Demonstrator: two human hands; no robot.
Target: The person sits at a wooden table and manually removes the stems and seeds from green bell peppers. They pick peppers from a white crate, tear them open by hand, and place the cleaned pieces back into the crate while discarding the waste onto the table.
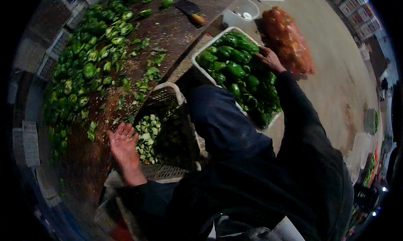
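My left hand (125,148), palm up with fingers apart and nothing in it, is over the near edge of a brown tabletop (176,30). Just right of it stands a white plastic crate (171,86) holding pale green pepper trimmings (146,137); its right half lies in dark shadow. My right hand (270,60) is at the far right rim of a second white crate (204,70), heaped with glossy green bell peppers (234,71). Its fingertips are blurred and dark, so I cannot tell whether they grip the rim or a pepper.
Many green peppers and cut pieces (91,52) cover the table's left side. A dark-bladed knife with a wooden handle (198,19) lies at the far edge. Beyond the crate stand a translucent tub (241,13) and a full orange mesh sack (288,41) on the floor (333,68).
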